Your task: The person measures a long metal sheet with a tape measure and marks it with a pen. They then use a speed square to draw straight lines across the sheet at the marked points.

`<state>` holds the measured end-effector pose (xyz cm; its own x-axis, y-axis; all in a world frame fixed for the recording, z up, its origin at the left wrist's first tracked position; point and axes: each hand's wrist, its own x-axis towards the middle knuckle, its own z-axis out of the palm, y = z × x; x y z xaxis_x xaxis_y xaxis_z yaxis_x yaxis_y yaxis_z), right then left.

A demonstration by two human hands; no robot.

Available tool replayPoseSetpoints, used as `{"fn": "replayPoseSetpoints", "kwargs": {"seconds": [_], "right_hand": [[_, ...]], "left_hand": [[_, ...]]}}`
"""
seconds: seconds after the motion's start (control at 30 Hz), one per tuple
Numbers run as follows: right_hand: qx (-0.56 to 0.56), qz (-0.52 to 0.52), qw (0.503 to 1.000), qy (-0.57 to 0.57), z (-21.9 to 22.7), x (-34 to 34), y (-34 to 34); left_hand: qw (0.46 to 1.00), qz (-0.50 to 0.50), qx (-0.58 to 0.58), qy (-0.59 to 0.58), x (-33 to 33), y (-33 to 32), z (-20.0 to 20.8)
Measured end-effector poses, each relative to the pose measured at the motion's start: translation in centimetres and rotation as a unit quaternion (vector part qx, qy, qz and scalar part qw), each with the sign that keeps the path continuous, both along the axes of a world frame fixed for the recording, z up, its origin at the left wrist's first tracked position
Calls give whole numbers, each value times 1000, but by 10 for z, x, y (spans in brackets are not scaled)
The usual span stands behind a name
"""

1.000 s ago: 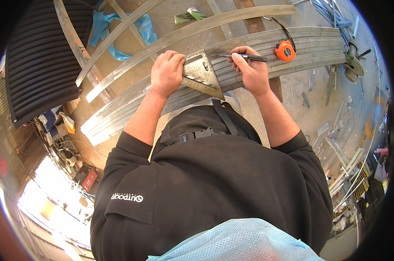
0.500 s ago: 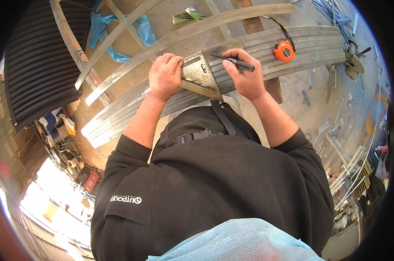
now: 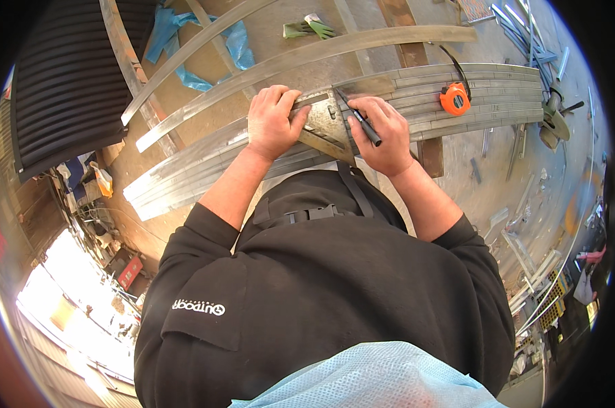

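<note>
Across the row of grey metal bars (image 3: 416, 88) lies a worn metal speed square (image 3: 329, 122). My left hand (image 3: 273, 122) is closed on its left part, thumb on top and fingers over the far edge. A black marker pen (image 3: 367, 128) sits pinched in my right hand (image 3: 387, 136). Its tip points far and left, at the square's right edge near the far corner. Whether the tip touches the metal is too small to tell. An orange tape measure (image 3: 455, 99) with a black strap rests on the bars to the right of my right hand.
Separate long metal bars (image 3: 307, 53) lie beyond the row, over crossing beams. Green-and-grey gloves (image 3: 309, 27) and blue plastic sheeting (image 3: 236, 44) are on the floor at the far side. An angle grinder (image 3: 555, 119) is by the bars' right end. Black corrugated panels (image 3: 69, 75) stand left.
My right hand has turned the pen steeper and brought its tip to the square's edge. My left hand still holds the square. The whole view has shifted slightly.
</note>
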<state>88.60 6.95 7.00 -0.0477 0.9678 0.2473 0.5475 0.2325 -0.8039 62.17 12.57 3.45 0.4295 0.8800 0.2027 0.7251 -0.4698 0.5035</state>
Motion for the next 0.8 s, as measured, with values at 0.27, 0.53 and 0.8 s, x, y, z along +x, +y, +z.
{"fn": "replayPoseSetpoints", "kwargs": {"seconds": [0.27, 0.53, 0.8], "right_hand": [[19, 18, 999, -30, -1, -2, 1], [11, 14, 1000, -21, -4, -5, 3], [-11, 14, 1000, -15, -1, -3, 6]], "left_hand": [[1000, -8, 10, 25, -1, -5, 1], [1000, -7, 14, 27, -1, -5, 0], [1000, -6, 17, 23, -1, -5, -1]]}}
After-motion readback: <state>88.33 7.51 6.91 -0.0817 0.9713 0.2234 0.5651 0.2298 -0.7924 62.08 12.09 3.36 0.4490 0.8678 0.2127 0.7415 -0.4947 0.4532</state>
